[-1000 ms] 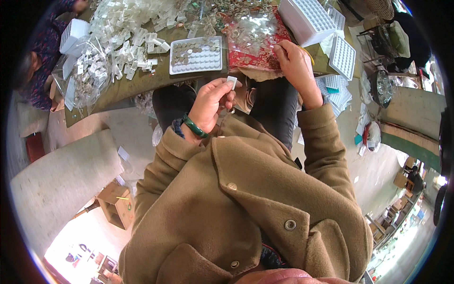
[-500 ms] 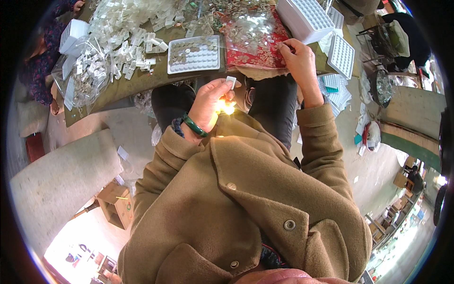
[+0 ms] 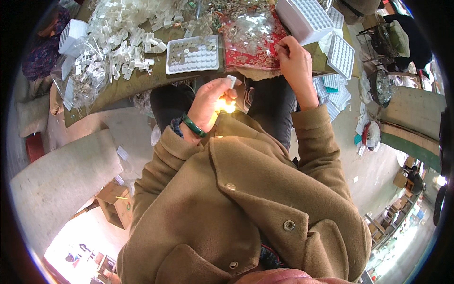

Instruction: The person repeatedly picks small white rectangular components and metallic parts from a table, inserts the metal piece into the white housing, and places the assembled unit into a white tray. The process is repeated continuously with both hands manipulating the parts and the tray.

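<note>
My left hand [image 3: 205, 105] is closed over my lap, pinching a small white plastic piece [image 3: 231, 81] between thumb and fingers. A bright yellow glow shines below its fingertips. My right hand [image 3: 296, 62] is at the right edge of a red patterned cloth [image 3: 240, 57], thumb and fingers drawn together. Whatever those fingertips hold is too small to make out. Clear plastic bags or sheets [image 3: 253, 29] lie crumpled on the cloth. Left of it, a white compartment tray [image 3: 215, 66] has small round greyish pieces in part of its cells.
Loose small white plastic pieces [image 3: 137, 45] are heaped at the table's left, beside a clear bag [image 3: 90, 71] of more. Stacked white trays [image 3: 307, 21] stand at the back right, with another tray [image 3: 340, 57] leaning there. A person [image 3: 45, 52] is at the far left.
My right hand has shifted slightly left over the cloth's edge. My left hand stays nearly still with the white piece. The person at the far left has changed arm position.
</note>
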A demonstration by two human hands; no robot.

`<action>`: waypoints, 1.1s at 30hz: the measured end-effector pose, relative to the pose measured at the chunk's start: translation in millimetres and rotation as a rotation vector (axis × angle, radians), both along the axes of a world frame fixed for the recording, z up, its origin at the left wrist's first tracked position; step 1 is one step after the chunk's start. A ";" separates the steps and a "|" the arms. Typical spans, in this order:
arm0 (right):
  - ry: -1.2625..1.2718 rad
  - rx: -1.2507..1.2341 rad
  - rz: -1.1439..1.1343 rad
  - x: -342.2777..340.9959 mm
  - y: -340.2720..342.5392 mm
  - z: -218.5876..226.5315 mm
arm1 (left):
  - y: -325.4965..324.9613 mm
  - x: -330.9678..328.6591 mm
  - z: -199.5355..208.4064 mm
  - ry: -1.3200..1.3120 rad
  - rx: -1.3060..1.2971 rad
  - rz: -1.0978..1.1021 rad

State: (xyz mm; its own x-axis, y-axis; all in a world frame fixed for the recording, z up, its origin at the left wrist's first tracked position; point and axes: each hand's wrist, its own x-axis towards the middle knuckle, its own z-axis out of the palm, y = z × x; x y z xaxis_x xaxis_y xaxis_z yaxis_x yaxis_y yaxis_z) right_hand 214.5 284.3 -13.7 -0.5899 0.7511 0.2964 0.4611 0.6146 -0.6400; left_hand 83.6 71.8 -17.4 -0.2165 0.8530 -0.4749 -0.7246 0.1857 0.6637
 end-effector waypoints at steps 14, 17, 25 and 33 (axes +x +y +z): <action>0.648 -0.864 0.347 -31.4 -86.3 18.7 | -5.6 -6.8 -2.0 -0.303 0.281 0.161; 0.550 -1.078 0.358 -30.9 -94.9 19.7 | -7.5 -9.1 0.7 -0.390 0.282 0.106; 0.331 -0.665 0.359 -30.7 -100.6 23.7 | -5.9 -5.3 1.5 -0.249 0.285 0.176; 0.310 -0.825 0.380 -35.5 -95.7 16.9 | -12.9 -14.8 6.5 -0.151 0.095 0.166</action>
State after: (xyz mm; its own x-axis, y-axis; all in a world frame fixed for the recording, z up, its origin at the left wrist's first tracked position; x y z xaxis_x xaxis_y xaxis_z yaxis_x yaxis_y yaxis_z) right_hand 179.0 188.6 3.2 -0.8212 0.5679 -0.0561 0.0612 -0.0102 -0.9981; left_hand 68.8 59.0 -10.9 -0.2902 0.8541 -0.4317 -0.8322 -0.0026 0.5545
